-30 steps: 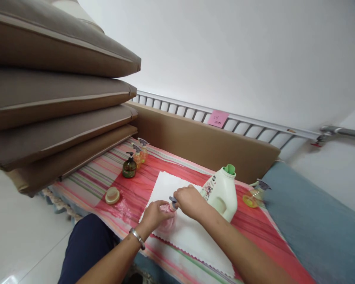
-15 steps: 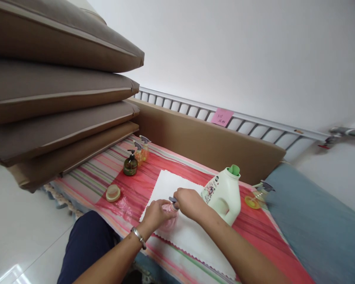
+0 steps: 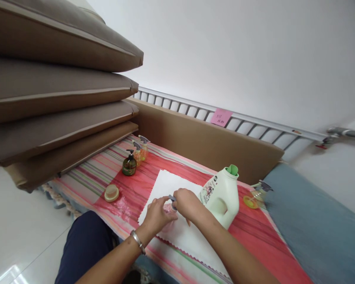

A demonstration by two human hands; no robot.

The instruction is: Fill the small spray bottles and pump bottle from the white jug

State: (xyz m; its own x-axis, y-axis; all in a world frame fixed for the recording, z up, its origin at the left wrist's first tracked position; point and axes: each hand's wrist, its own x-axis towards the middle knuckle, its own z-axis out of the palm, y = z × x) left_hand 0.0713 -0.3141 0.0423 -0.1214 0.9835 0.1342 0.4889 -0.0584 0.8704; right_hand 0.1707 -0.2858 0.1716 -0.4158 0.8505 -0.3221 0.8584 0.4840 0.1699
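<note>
My left hand (image 3: 157,215) wraps round a clear pinkish pump bottle (image 3: 169,225) standing on a white scallop-edged sheet (image 3: 199,249); much of the bottle is hidden behind the fingers. At the bottle's neck, my right hand (image 3: 187,202) is closed on its grey pump head (image 3: 172,198). Just beyond the right forearm stands a pale green detergent jug (image 3: 221,199), its green mouth uncapped. A round, pale greenish-yellow cap (image 3: 111,193) lies left of the sheet, beside a crumpled clear plastic wrapper (image 3: 122,207).
A dark green pump bottle (image 3: 129,165) and two orange pump bottles (image 3: 144,150) stand at the back left. Another pump bottle (image 3: 256,196) with yellow liquid lies at the right. Stacked brown cushions (image 3: 62,86) rise on the left; a brown board (image 3: 195,138) closes off the back.
My right hand has turned slightly at the pump head, and one of its fingers now shows below the palm. My left hand stays round the bottle.
</note>
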